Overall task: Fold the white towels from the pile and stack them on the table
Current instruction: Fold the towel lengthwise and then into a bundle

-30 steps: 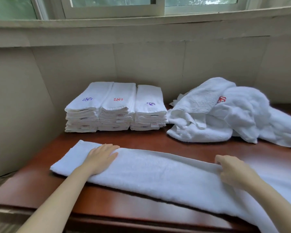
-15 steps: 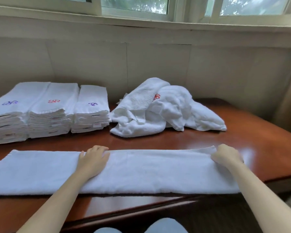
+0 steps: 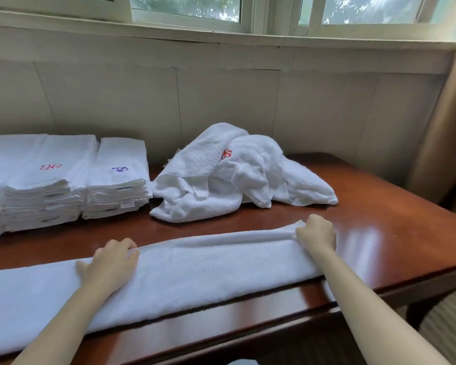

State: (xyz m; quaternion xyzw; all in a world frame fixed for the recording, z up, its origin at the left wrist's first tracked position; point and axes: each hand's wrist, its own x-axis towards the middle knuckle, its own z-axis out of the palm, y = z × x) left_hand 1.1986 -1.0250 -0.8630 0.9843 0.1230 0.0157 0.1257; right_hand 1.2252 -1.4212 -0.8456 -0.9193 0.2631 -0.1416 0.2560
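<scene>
Gripping the far edge of the long towel [image 3: 208, 270], my left hand [image 3: 111, 262] curls its fingers over the fold about midway along; my right hand [image 3: 316, 233] pinches the far right corner, held slightly raised; the towel lies folded lengthwise across the near worktop [image 3: 392, 219]; behind it sits the unfolded pile [image 3: 234, 175]; folded stacks [image 3: 63, 185] stand just left of that.

A long white towel [image 3: 195, 275], folded into a narrow strip, lies along the near edge of the desk [image 3: 379, 206]. Behind it sits a crumpled pile [image 3: 216, 180] of white towels. To the left stand neat stacks [image 3: 116, 180] of folded towels with red and purple embroidered emblems.
</scene>
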